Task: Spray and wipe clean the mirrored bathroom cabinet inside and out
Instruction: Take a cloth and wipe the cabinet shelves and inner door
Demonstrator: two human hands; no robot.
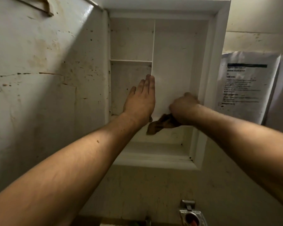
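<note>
The recessed white-painted wooden bathroom cabinet stood open in the wall, its inside split into 3 compartments by a thin white vertical divider and 1 short white shelf on the left side. The tall right compartment ran the full height; the left side was cut into an upper and a lower space, with dark specks along its edges.

The left hand lay flat with its fingers straight and together, pointing up, held in front of the lower left compartment with its fingertips at the front edge of the divider; it held nothing. The right hand was curled tight round a crumpled brown cloth low in the right compartment, close to the right inner wall. A loose end of the cloth hung down from under the fist over the cabinet floor, just beside the left wrist.

To the left of the opening a large, stained and cracked off-white panel slanted toward the camera; it seemed to be the inner face of the open door, though no mirror side showed. On the cream wall right of the cabinet hung a printed sheet of white paper, its text too blurred to read. Below, at the bottom edge of the view, sat a shiny metal fixture with something red in it.
</note>
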